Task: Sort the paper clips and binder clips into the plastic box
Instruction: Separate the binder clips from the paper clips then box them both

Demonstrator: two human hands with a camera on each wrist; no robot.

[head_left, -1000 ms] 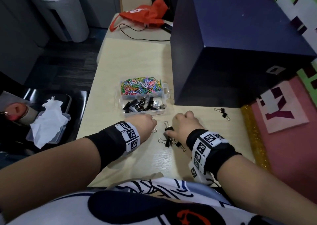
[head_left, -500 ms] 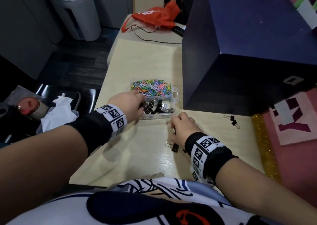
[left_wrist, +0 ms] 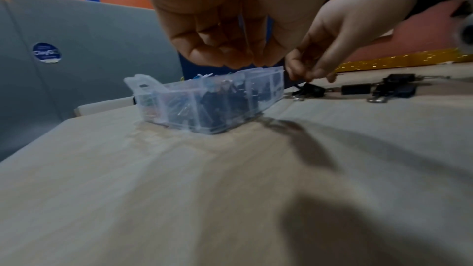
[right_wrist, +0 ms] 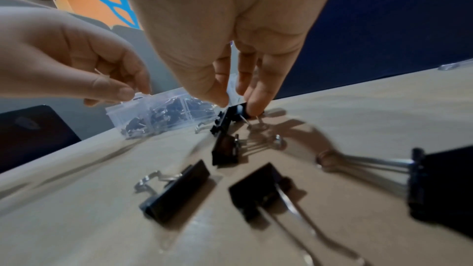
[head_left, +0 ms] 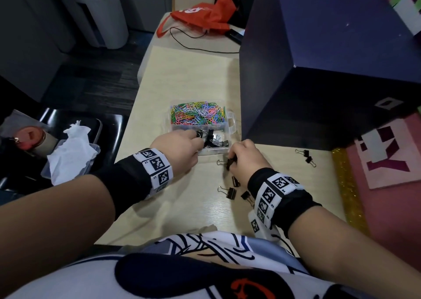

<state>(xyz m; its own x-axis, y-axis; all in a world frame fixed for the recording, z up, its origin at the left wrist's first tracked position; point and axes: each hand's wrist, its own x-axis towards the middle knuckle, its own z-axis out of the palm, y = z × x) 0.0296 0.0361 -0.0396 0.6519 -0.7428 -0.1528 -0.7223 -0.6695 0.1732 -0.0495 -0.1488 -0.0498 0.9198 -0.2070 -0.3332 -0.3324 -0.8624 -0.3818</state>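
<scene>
1. Clear plastic box [head_left: 230, 125] with two compartments sits mid-way on the pale wooden table [head_left: 182, 75], beside a big dark-blue box [head_left: 330, 54]; coloured paper clips fill its far compartment, black binder clips its near one.
2. Left hand [head_left: 180, 148] hovers over the near compartment, fingers bunched; whether they hold anything, I cannot tell.
3. Right hand [head_left: 245, 159] pinches a black binder clip [head_left: 229, 162] on the table just before the box.
4. Loose black binder clips [head_left: 231, 192] lie near the right wrist.

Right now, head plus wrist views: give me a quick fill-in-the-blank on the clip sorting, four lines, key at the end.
1. The coloured paper clips fill the plastic box compartment ____ from the person.
2. The right hand pinches a ____ clip on the table.
3. The left hand is over the box's ____ compartment.
4. Two binder clips lie apart beside the dark ____ box.

Missing: farther; binder; near; blue
</scene>
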